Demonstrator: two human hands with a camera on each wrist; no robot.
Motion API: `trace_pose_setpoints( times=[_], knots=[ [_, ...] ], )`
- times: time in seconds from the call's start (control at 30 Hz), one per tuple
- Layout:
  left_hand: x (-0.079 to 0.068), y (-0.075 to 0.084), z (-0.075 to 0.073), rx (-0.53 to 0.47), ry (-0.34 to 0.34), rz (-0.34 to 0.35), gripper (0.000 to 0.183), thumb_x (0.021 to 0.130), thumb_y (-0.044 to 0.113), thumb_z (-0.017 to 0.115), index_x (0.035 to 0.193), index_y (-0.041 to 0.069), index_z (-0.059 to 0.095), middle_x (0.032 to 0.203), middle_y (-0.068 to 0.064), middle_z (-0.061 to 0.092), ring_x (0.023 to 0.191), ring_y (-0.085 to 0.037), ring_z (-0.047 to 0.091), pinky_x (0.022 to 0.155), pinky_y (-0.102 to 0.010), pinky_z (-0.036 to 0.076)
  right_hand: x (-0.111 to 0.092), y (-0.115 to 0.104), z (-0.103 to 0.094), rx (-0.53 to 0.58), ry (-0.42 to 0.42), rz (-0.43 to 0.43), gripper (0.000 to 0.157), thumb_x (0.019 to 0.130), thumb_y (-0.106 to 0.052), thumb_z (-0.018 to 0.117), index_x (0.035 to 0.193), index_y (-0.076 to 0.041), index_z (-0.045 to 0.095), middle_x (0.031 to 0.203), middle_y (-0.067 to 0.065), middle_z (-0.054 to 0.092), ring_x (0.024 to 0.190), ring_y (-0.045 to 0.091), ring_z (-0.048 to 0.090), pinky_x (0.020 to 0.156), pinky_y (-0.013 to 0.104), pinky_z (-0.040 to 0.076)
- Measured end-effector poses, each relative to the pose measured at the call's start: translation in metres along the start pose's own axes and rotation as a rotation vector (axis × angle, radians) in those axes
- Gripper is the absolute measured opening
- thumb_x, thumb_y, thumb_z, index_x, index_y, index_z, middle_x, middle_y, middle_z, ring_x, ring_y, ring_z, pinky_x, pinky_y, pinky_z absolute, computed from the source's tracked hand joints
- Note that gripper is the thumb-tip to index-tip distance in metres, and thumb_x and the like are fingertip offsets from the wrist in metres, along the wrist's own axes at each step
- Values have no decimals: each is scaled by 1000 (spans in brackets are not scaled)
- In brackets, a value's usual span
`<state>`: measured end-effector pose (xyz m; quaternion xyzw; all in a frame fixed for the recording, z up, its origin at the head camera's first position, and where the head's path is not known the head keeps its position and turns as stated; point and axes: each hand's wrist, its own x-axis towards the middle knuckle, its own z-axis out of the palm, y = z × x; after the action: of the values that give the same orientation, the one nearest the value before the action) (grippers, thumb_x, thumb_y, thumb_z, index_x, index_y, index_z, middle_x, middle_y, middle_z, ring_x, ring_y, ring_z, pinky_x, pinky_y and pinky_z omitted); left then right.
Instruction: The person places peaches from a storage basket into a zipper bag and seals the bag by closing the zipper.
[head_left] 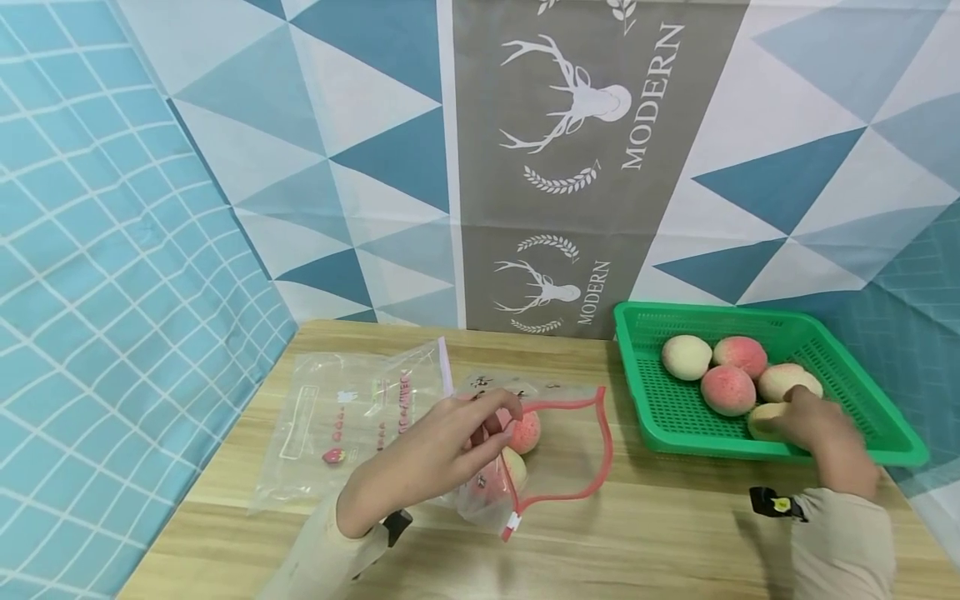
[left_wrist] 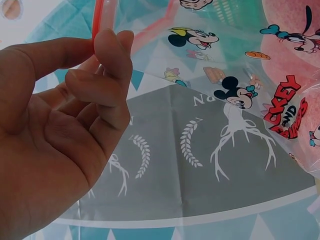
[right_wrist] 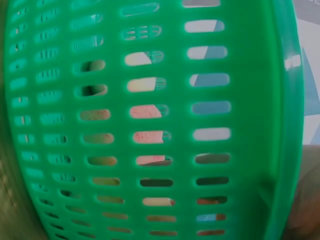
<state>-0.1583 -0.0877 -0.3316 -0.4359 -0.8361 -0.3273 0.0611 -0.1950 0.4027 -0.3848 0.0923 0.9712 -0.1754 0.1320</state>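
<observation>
In the head view my left hand [head_left: 431, 454] pinches the red zip edge of a clear zip bag [head_left: 562, 498]. This bag lies on the table with its mouth spread toward the right, and a pink peach [head_left: 527, 432] and a pale yellow peach [head_left: 514, 468] are inside. Its cartoon mouse print shows in the left wrist view, beside the pinching thumb and finger [left_wrist: 114, 52]. My right hand [head_left: 825, 429] reaches into a green basket [head_left: 873, 396] and grips a yellowish peach [head_left: 761, 422] near the front wall. In the right wrist view the basket wall hides most of that hand.
Several other peaches [head_left: 728, 390] lie in the basket. A second clear bag [head_left: 315, 433] with a strawberry print lies flat at the left of the wooden table [head_left: 637, 542]. Patterned cloth [head_left: 390, 125] stands behind, and blue gridded cloth [head_left: 97, 292] at the left.
</observation>
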Motion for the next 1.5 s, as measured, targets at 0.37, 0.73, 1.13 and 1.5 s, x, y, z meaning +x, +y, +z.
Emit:
trace_pose_setpoints(
  times=[0.37, 0.73, 1.13, 1.5],
  knots=[
    [2, 1, 0, -16, 3, -1, 13, 93, 22, 45, 105, 24, 50, 77, 15, 54, 67, 5, 51, 56, -10, 42, -1, -1, 2, -28, 70, -13, 86, 76, -47, 57, 127, 13, 22, 106, 39, 37, 76, 43, 45, 56, 43, 37],
    [2, 1, 0, -36, -5, -38, 16, 91, 19, 47, 106, 24, 48, 74, 14, 54, 63, 4, 51, 53, -12, 43, -12, -18, -8, 4, 259, -59, 91, 72, -57, 61, 128, 6, 27, 98, 31, 45, 74, 42, 45, 50, 39, 34],
    [3, 0, 1, -21, 0, -31, 15, 91, 18, 49, 105, 25, 48, 73, 14, 53, 61, 5, 50, 52, -11, 42, -40, -53, -20, 40, 440, -175, 83, 74, -55, 61, 131, -2, 33, 103, 29, 45, 77, 41, 46, 44, 35, 35],
    [2, 1, 0, -29, -2, -27, 17, 91, 16, 48, 106, 24, 48, 76, 14, 53, 67, 4, 51, 56, -11, 43, -62, -96, -22, 183, 676, -321, 78, 70, -37, 73, 135, -14, 35, 109, 20, 53, 88, 33, 44, 52, 34, 32]
  ],
)
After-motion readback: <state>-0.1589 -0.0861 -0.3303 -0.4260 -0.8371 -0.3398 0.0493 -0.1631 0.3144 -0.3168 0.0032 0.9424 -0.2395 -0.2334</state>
